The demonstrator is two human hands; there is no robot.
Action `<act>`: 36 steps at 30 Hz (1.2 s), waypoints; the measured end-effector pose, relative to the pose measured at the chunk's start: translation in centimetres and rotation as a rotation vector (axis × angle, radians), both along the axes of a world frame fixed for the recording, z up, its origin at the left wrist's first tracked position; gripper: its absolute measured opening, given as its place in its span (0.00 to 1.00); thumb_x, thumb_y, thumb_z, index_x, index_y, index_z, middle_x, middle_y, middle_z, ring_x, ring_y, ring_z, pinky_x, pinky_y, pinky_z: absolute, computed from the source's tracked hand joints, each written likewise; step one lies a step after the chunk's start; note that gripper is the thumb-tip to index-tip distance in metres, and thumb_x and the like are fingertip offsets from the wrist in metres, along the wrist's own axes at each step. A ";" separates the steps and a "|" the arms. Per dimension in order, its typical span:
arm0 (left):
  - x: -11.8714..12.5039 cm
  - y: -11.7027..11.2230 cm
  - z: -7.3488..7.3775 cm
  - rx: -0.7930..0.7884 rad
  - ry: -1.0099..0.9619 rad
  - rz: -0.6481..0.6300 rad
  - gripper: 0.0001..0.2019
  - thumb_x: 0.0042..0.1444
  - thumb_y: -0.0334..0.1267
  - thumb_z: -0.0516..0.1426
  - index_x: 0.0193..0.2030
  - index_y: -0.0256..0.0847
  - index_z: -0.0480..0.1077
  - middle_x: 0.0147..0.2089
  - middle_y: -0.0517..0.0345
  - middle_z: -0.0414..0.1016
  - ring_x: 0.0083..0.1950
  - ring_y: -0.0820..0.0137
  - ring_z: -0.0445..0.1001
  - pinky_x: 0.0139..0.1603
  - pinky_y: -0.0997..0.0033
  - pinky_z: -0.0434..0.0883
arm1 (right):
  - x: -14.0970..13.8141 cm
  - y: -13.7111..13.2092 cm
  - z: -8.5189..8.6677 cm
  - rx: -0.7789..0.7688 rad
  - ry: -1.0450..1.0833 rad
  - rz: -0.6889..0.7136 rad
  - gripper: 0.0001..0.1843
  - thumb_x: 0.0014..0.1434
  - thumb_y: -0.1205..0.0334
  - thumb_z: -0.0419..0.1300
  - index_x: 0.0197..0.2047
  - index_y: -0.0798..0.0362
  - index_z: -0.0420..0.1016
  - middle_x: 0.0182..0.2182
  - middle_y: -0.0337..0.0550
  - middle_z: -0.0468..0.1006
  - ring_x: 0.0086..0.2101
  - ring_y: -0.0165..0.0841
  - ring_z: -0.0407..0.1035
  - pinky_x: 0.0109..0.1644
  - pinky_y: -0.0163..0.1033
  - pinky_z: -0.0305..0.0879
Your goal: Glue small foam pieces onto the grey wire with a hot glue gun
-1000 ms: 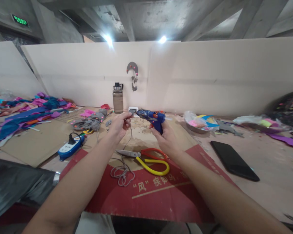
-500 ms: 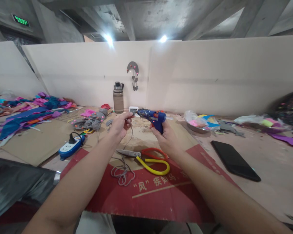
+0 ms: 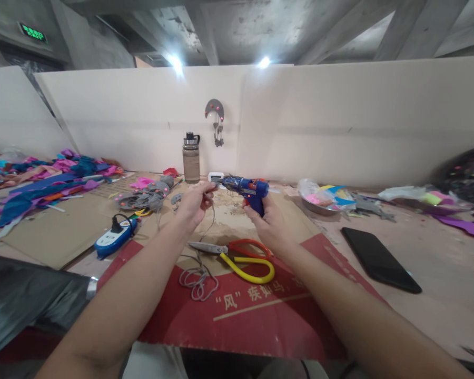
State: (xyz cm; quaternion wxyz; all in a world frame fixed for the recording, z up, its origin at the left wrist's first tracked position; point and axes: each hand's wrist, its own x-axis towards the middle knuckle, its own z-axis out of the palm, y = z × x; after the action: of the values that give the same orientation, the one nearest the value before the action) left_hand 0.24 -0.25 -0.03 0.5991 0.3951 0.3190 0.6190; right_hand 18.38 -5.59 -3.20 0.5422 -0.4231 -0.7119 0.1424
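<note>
My right hand (image 3: pixel 265 215) is wrapped round the handle of a blue hot glue gun (image 3: pixel 254 196), its nozzle pointing left. Between the fingertips of my left hand (image 3: pixel 196 202) is a small grey felt piece (image 3: pixel 216 180), right at the nozzle; whether they touch I cannot tell. A grey cord (image 3: pixel 212 217) hangs from the left fingers and runs down to a loose coil (image 3: pixel 198 281) on the red cardboard (image 3: pixel 276 329). Below the hands lie scissors (image 3: pixel 243 259) with one red and one yellow handle.
A water bottle (image 3: pixel 191 160) stands against the white partition (image 3: pixel 319 116), near a hanging grey moon ornament (image 3: pixel 215 110). Left are a power strip (image 3: pixel 115 239), grey felt pieces (image 3: pixel 152 199) and coloured fabric scraps (image 3: pixel 63 176). Right are a metal bowl (image 3: pixel 319 208) and a black phone (image 3: pixel 379 259).
</note>
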 end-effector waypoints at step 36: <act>-0.3 0.0 0.3 -0.013 -0.038 -0.012 0.06 0.39 0.29 0.61 0.27 0.32 0.68 0.24 0.60 0.70 0.17 0.85 0.58 0.14 0.85 0.51 | 0.1 0.3 -0.2 -0.037 0.077 0.062 0.10 0.58 0.56 0.53 0.43 0.48 0.65 0.36 0.43 0.74 0.33 0.37 0.68 0.35 0.42 0.63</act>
State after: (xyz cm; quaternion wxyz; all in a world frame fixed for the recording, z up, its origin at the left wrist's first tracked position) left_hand -0.07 -0.24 0.27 0.6115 0.3812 0.3093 0.6206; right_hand 18.47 -5.33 -3.42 0.5565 -0.4049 -0.7006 0.1883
